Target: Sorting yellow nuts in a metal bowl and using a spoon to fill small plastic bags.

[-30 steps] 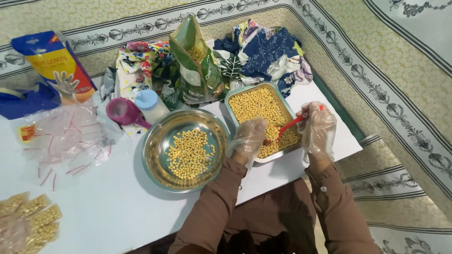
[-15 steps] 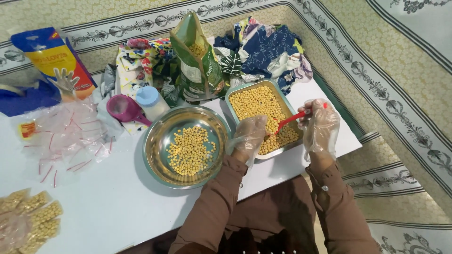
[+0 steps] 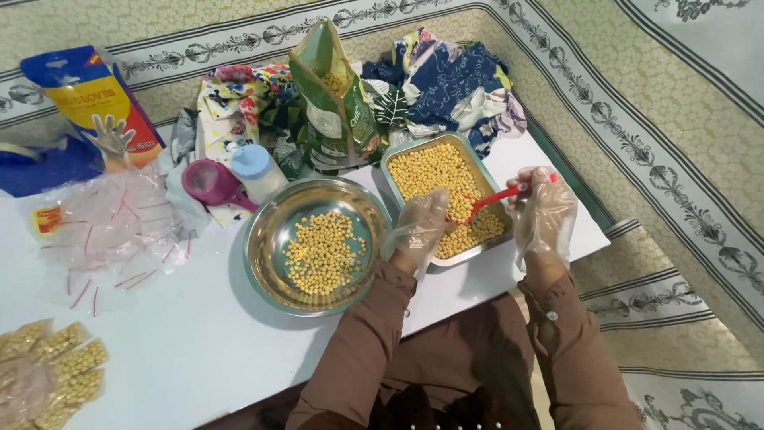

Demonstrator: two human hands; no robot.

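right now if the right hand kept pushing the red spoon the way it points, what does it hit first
The right hand aims the red spoon down and left into the rectangular tray. Its tip looks to be already at the yellow grains, right beside the gloved left hand, so more grains first, probably.

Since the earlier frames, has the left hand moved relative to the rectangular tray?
No. The left hand sits at the near-left corner of the rectangular tray as before, by the red spoon.

A tall green bag (image 3: 333, 99) stands open behind the round bowl (image 3: 317, 244), and a flat blue, yellow and orange packet (image 3: 89, 102) lies far left.
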